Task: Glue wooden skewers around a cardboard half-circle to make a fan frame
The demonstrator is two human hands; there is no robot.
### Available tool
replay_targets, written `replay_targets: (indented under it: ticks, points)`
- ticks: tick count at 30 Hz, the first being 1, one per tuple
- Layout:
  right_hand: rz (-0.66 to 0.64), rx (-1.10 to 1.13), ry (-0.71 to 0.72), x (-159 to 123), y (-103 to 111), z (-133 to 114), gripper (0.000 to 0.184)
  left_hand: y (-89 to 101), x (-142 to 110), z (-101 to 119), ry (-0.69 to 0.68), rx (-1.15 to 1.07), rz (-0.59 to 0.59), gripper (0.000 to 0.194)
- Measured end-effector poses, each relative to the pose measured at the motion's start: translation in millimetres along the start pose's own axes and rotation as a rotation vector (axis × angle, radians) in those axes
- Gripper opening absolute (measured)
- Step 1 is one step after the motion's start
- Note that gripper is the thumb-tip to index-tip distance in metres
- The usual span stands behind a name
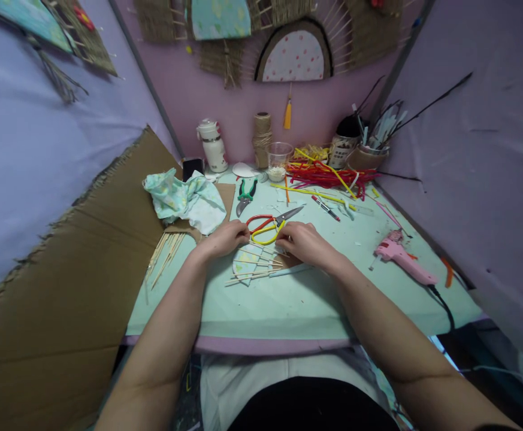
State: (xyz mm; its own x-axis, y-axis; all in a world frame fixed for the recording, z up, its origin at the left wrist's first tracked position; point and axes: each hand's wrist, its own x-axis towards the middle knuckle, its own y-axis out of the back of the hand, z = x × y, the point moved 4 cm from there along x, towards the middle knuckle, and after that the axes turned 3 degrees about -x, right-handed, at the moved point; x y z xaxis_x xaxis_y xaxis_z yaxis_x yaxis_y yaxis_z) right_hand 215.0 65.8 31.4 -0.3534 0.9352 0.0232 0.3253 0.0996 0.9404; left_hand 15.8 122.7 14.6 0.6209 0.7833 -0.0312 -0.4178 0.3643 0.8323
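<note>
Both my hands rest over a small craft piece (248,261) on the pale green table (288,305): a patterned cloth-covered shape with thin bamboo sticks fanned across it. My left hand (225,238) lies on its upper left with fingers curled down on the sticks. My right hand (301,240) presses on its upper right, fingers curled too. What the fingertips pinch is hidden. Just beyond the hands lie scissors (271,225) with red and yellow handles.
Green-handled pliers (245,194), a crumpled patterned cloth (184,200) and loose bamboo sticks (165,256) lie left. A pink glue gun (400,254) lies right. Red and yellow strips (328,175), a plastic cup (278,160), twine and a white bottle stand behind. Cardboard (85,263) leans left.
</note>
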Motion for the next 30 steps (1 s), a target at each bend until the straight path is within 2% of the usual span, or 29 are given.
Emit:
replay_targets:
  ticks: [5, 8, 13, 20, 30]
  points:
    - [0.032, 0.054, -0.016, -2.0, 7.9, 8.6, 0.019, 20.7, 22.0, -3.6, -0.052, 0.041, -0.057, 0.016]
    - [0.016, 0.060, 0.028, -1.6, 5.7, 9.7, 0.017, 24.9, 40.3, -7.2, -0.113, 0.080, -0.135, 0.014]
    - [-0.033, 0.060, 0.085, -0.9, -1.5, 7.7, 0.011, 15.4, 60.0, -15.7, -0.182, 0.154, -0.194, 0.013]
    - [-0.120, 0.003, 0.097, -2.0, -4.9, 0.2, 0.016, 7.7, 63.6, -12.9, -0.216, 0.193, -0.195, 0.015]
    - [-0.154, -0.057, 0.070, -3.2, -5.6, -2.5, 0.017, 3.3, 65.7, -18.1, -0.128, 0.151, -0.157, 0.011]
